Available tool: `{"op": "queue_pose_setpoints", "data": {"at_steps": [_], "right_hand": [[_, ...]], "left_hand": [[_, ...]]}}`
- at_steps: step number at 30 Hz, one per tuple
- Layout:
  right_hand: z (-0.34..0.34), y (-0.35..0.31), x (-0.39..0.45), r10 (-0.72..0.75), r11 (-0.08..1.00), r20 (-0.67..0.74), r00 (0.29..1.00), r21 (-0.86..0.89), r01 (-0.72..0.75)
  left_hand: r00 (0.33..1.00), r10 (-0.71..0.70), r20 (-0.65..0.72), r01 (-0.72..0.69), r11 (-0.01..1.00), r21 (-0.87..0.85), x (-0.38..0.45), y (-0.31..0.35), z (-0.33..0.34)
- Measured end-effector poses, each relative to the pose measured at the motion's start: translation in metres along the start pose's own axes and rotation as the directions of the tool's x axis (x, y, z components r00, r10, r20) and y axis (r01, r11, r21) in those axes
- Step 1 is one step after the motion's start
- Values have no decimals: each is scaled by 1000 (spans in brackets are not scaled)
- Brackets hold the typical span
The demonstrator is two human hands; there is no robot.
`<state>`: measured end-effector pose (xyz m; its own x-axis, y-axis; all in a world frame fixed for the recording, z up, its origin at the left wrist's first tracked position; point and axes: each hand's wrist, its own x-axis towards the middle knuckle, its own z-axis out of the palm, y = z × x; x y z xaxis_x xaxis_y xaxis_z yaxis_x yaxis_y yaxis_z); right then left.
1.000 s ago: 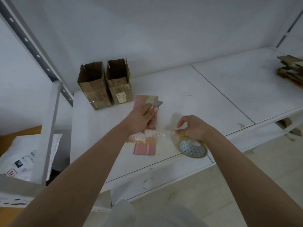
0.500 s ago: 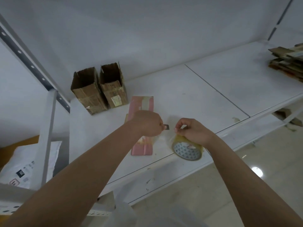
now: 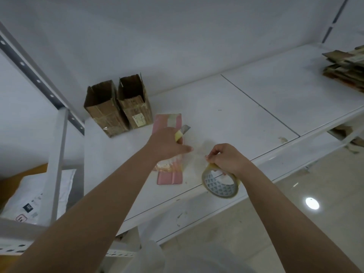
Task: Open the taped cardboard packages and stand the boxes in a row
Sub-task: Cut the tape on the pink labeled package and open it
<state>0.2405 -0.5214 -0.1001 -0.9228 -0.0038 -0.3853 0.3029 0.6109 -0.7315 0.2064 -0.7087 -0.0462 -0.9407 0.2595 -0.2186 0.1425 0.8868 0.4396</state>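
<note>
Left hand (image 3: 167,144) grips a yellow-handled cutter (image 3: 182,133), blade pointing away, over a flat pink package (image 3: 169,148) whose middle it hides. Right hand (image 3: 226,159), just beside it, pinches a tape roll (image 3: 220,183) at the shelf edge (the clear tape strip between the hands is hard to make out). Beyond the left hand two opened cardboard boxes (image 3: 118,105) stand upright, touching. Far right of the right hand, a stack of flattened cardboard (image 3: 344,66) is cut off. White shelf (image 3: 256,115), white wall.

Beyond the left hand (image 3: 167,143) gripping the knife (image 3: 182,133), two open boxes (image 3: 118,104) block the far-left; rightward, past the tape roll (image 3: 220,182), bare shelf (image 3: 246,115) lies open.
</note>
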Motion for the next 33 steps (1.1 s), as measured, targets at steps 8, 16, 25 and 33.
{"op": "queue_pose_setpoints", "data": {"at_steps": [8, 16, 25, 33], "right_hand": [[-14, 20, -8, 67, 981, -79, 995, -175, -80], [-25, 9, -23, -62, 982, -211, 975, 164, 98], [-22, -22, -25, -190, 944, -321, 928, 199, 262], [-7, -33, -28, -324, 938, -596, 734, -99, 333]], "left_hand": [[996, -45, -78, 69, 936, 345, 4, 13, 11], [999, -40, -16, 40, 999, 29, 6, 13, 1], [973, -36, -230, -108, 805, -584, -27, 28, 15], [948, -269, -171, -5, 523, -853, -40, 46, 24]]}}
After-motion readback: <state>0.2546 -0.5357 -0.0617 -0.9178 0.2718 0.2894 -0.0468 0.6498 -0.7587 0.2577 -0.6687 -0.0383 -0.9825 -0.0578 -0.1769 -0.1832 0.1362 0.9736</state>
